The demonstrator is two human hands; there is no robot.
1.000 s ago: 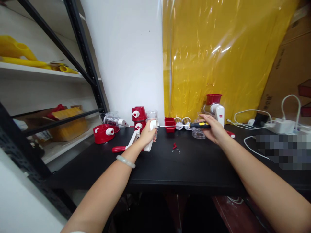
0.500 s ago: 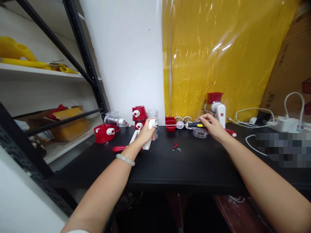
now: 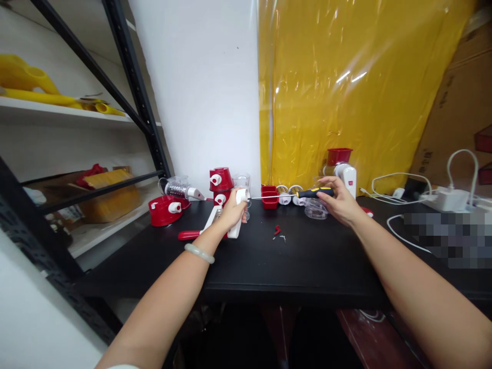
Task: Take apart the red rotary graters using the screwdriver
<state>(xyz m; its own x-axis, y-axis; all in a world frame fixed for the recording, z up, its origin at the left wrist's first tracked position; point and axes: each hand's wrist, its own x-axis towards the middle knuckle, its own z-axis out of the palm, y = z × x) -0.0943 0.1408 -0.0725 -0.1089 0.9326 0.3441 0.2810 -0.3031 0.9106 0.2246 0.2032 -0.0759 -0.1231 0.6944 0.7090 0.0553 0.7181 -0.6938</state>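
My left hand (image 3: 231, 211) is closed around a white plastic housing (image 3: 242, 196), part of a hand-crank grater, holding it above the black table. A red crank handle (image 3: 189, 235) on a white arm sticks out left of this hand. My right hand (image 3: 340, 201) pinches the black and yellow handle of a screwdriver (image 3: 307, 193) at its rear end. The screwdriver lies level, its shaft running left to the housing; its tip is at the opening, and whether it sits on a screw is hidden. Below it lie a small red part (image 3: 277, 230) and several tiny screws (image 3: 282, 238).
Red grater bases (image 3: 166, 211) stand at left on the table (image 3: 246, 266). Behind the screwdriver are a red tray (image 3: 269, 198), metal drums (image 3: 283, 195) and a clear cup (image 3: 316, 209). An assembled grater (image 3: 348, 179) stands at right, near white cables (image 3: 407, 175).
My right hand has shifted slightly right and opened its grip round the handle, so more of the screwdriver handle shows. The left hand and housing stay nearly in place.
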